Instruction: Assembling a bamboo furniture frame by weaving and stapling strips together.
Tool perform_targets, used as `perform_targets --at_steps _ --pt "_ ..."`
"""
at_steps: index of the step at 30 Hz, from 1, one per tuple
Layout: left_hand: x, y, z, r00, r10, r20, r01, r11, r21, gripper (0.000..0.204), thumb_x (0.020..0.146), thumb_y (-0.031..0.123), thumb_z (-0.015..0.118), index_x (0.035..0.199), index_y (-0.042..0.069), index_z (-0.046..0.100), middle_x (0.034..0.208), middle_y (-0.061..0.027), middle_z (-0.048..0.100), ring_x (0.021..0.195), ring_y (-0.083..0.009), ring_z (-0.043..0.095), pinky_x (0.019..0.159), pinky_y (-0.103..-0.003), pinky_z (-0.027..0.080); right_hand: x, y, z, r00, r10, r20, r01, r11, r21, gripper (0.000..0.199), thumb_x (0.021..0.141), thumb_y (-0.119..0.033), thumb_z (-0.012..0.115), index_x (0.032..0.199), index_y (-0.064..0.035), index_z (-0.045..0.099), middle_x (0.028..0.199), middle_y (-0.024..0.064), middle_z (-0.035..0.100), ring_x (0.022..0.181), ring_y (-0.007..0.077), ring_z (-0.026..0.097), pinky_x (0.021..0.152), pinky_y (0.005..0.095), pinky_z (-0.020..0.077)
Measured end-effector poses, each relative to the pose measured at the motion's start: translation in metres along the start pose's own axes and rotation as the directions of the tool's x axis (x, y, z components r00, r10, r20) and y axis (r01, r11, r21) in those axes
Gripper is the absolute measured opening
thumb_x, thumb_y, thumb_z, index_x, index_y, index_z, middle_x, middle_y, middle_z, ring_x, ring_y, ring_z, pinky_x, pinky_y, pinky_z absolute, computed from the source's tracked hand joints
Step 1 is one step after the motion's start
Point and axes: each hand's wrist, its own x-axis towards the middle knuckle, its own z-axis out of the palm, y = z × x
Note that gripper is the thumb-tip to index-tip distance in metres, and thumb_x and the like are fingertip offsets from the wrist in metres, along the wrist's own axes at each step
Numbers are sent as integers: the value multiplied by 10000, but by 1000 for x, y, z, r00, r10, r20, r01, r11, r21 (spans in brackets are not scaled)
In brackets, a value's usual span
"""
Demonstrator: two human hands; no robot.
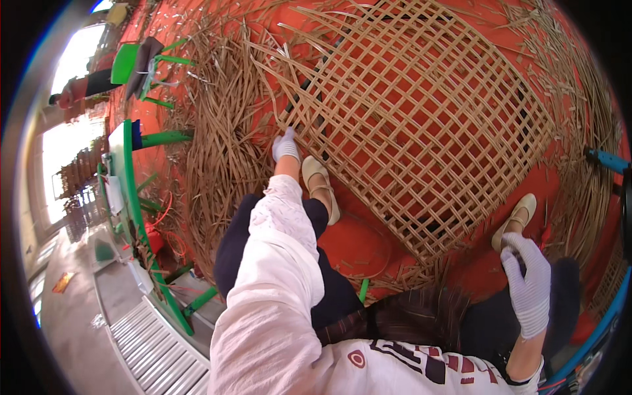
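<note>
A large open-weave panel (434,125) of tan, cane-like strips lies in front of me in a diamond lattice. Loose strip ends (283,72) stick out from its left side. My left hand (285,146), in a white glove, reaches to the panel's left corner, its fingers closed on a strip there; the fingertips show only partly. Over my right knee rests my right hand (528,286), also gloved, fingers loosely bent with a gap between thumb and forefinger. Nothing shows in it.
Heaps of loose strips (220,125) lie left of the panel, and more strips (579,118) lie right. Red sheeting (355,243) covers the floor. My shoes (316,174) stand by the panel's near edges. Green-framed furniture (141,224) is at left; a blue bar (609,160) is at right.
</note>
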Motion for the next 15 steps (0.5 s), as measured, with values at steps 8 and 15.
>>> perform_targets --at_steps 8,15 --pt "55 12 14 962 -165 219 150 985 83 737 908 523 596 1430 33 427 1376 -223 515 1206 -335 553 962 -494 470 25 -14 20 996 29 81 -27 999 -18 251 848 1 648 1099 -2 641 805 67 589 706 155 553 678 268 456" --pt "-88 109 19 992 118 -51 -129 907 -402 508 837 327 762 1190 -13 630 1036 -102 667 892 -214 601 821 -377 495 12 13 36 992 -123 -28 122 991 -47 218 867 -75 664 1078 -22 646 828 121 621 704 227 589 679 306 477"
